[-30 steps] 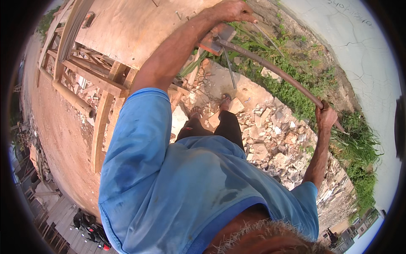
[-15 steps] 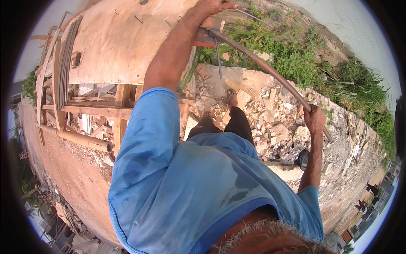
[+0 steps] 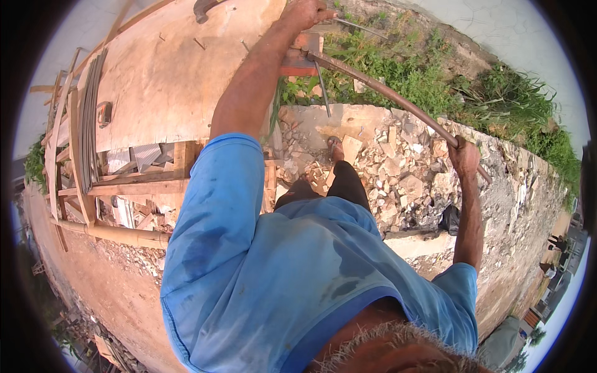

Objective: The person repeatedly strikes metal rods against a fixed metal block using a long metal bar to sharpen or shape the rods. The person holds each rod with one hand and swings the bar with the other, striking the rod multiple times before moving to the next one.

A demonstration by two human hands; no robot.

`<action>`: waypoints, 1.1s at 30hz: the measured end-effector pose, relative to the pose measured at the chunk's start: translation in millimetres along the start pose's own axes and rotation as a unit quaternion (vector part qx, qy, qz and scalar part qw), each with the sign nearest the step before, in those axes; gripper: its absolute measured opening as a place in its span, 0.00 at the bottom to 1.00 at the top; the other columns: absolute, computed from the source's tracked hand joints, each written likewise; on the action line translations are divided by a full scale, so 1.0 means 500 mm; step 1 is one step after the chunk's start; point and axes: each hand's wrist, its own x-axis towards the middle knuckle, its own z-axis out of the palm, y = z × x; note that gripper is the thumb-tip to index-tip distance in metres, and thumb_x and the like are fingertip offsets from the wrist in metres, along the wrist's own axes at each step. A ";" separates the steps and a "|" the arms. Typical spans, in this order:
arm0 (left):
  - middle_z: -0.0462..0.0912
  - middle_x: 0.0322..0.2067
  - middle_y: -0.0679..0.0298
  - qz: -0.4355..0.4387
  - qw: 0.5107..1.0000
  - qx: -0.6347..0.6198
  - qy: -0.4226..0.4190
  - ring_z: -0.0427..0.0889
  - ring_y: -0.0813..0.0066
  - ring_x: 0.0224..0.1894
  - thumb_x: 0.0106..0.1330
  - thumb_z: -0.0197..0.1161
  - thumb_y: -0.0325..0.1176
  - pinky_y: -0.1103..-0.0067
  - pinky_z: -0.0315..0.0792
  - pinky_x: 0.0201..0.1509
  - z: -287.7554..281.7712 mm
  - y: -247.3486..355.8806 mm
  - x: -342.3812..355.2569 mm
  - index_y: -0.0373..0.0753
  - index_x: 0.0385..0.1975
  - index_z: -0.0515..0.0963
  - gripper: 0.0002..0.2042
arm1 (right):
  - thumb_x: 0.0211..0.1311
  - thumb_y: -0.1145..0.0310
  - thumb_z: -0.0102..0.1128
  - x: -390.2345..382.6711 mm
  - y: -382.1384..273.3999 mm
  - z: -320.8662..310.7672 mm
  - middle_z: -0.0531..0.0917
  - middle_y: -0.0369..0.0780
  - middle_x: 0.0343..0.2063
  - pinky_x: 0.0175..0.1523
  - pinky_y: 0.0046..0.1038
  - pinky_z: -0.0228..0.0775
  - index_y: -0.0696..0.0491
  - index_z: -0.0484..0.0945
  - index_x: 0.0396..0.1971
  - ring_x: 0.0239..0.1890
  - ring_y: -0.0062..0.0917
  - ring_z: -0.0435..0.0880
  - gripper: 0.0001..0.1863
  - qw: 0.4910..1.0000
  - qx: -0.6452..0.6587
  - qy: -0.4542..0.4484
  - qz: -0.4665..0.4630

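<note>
My left hand (image 3: 305, 12) is closed at the end of a thin metal rod (image 3: 360, 28), above a red-and-grey metal fixture (image 3: 298, 65) at the edge of a plywood board (image 3: 161, 74). My right hand (image 3: 462, 155) grips a long brown metal pipe (image 3: 385, 89) near its lower end; the pipe's other end meets the fixture. A short rod (image 3: 323, 90) sticks out below the fixture. A few upright pegs stand in the board, with a dark curved tool (image 3: 204, 9) at its top.
Timber framing (image 3: 137, 189) and long strips (image 3: 96, 118) lie left, beside an orange-and-black small object (image 3: 103, 114). Broken rubble (image 3: 398, 174) surrounds my feet (image 3: 336, 148), with a black bag (image 3: 449, 219) at right. Weeds (image 3: 410, 74) line a pale cracked wall (image 3: 497, 25).
My right hand and the pipe's lower end have swung left and slightly up in the view. My left hand has shifted up and left. The view has turned, showing more board.
</note>
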 end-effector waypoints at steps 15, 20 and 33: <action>0.84 0.48 0.56 -0.064 0.998 0.016 -0.008 0.81 0.63 0.51 0.63 0.67 0.43 0.66 0.72 0.56 0.008 0.009 -0.004 0.38 0.51 0.81 0.21 | 0.60 0.56 0.61 -0.084 -0.049 0.026 0.82 0.49 0.19 0.33 0.43 0.75 0.51 0.83 0.25 0.25 0.46 0.83 0.14 0.997 0.010 -0.047 0.064; 0.84 0.48 0.55 -0.041 0.999 -0.033 0.006 0.81 0.62 0.50 0.62 0.67 0.44 0.66 0.73 0.56 0.014 0.016 -0.014 0.38 0.51 0.80 0.21 | 0.60 0.56 0.60 -0.170 -0.106 0.000 0.83 0.50 0.22 0.37 0.43 0.76 0.51 0.85 0.30 0.28 0.48 0.85 0.14 0.974 0.080 -0.144 0.157; 0.84 0.48 0.54 -0.020 1.000 -0.008 0.000 0.81 0.60 0.49 0.63 0.65 0.47 0.66 0.73 0.56 0.012 0.007 -0.002 0.40 0.51 0.80 0.22 | 0.56 0.57 0.62 -0.304 -0.243 -0.061 0.83 0.52 0.23 0.39 0.44 0.75 0.54 0.85 0.30 0.30 0.49 0.84 0.14 0.959 0.094 -0.154 0.219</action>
